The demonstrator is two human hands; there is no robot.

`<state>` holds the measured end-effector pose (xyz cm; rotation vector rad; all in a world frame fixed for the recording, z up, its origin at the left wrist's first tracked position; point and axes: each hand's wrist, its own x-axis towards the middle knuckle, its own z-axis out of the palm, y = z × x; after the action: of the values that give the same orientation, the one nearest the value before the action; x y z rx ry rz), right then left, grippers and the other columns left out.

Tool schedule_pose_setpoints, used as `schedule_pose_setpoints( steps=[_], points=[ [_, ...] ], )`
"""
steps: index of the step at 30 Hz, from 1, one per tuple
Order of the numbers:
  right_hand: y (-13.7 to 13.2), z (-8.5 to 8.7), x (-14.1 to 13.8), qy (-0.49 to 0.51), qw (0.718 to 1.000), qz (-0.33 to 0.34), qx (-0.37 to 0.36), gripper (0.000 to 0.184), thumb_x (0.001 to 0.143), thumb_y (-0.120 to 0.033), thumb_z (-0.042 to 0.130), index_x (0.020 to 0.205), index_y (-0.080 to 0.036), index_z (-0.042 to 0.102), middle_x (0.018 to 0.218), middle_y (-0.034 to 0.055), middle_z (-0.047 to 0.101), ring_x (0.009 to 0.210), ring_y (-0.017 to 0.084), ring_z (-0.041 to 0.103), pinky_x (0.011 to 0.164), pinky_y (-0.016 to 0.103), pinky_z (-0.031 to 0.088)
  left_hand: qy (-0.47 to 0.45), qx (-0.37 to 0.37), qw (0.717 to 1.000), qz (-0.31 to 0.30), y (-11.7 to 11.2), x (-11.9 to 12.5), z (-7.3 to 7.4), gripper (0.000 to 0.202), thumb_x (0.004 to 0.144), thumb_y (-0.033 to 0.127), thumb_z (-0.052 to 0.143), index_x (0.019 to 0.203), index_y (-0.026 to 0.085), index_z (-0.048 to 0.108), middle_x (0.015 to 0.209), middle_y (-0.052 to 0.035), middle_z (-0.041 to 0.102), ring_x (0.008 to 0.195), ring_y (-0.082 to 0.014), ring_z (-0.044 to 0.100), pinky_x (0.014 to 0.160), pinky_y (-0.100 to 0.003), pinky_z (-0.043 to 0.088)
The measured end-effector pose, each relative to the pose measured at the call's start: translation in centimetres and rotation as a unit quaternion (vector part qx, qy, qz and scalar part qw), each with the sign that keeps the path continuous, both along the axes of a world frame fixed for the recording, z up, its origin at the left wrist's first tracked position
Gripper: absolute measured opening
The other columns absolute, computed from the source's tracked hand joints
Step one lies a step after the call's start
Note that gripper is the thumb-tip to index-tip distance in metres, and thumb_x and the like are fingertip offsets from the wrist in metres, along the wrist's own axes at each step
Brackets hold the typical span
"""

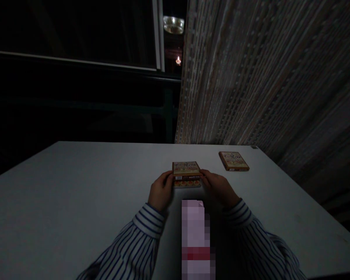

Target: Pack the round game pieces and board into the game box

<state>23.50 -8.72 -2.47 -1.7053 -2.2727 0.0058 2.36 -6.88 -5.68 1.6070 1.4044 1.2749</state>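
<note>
Between both hands is a flat square box with a printed top (187,167) and brown edges. Beneath its near edge shows a row of several round pale pieces with red marks (187,183); whether they are loose pieces or print I cannot tell. My left hand (161,191) grips the box's left side, thumb toward the near corner. On the opposite side, my right hand (220,188) pinches the right edge with its fingers. Nearer to me lies a pale pink item with a red band (193,229), blurred into blocks.
A second similar flat box (234,161) lies at the right rear of the white table (84,202). Behind the table hangs a striped string curtain (221,77), beside a dark framed window (160,39). A small label (254,147) marks the far right corner.
</note>
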Motion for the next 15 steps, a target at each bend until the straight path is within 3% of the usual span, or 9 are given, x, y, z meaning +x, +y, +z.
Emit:
schedule_pose_setpoints(
  steps=[15],
  points=[
    [-0.29,-0.06,-0.23,-0.033,0.999,-0.002,0.002,0.033,0.094,-0.030,0.033,0.120,-0.019,0.051,0.107,0.0066,0.067,0.091,0.016,0.065,0.077,0.025,0.048,0.022,-0.011,1.000,0.007,-0.22,-0.01,0.17,0.036,0.082,0.038,0.046,0.102,0.015,0.065,0.099,-0.0079,0.069,0.095,-0.0211,0.062,0.088,-0.034,0.046]
  ],
)
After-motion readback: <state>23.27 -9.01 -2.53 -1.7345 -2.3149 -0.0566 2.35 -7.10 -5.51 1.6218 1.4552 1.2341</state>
